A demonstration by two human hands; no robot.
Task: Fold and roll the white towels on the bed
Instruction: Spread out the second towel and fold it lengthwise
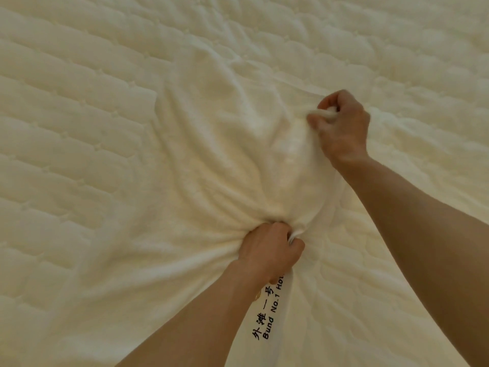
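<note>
A white towel (217,144) lies crumpled and spread over the quilted bed, with black printed lettering along its near edge by my left forearm. My left hand (270,247) grips a bunched fold of the towel near its lower middle, and creases fan out from that fist. Farther away on the right, my right hand (341,125) pinches a raised bit of the towel's edge between thumb and curled fingers. The cloth stretches between the two hands.
The cream quilted mattress cover (66,128) fills the whole view around the towel, with stitched padded rows running left and far right (423,62). No other objects show.
</note>
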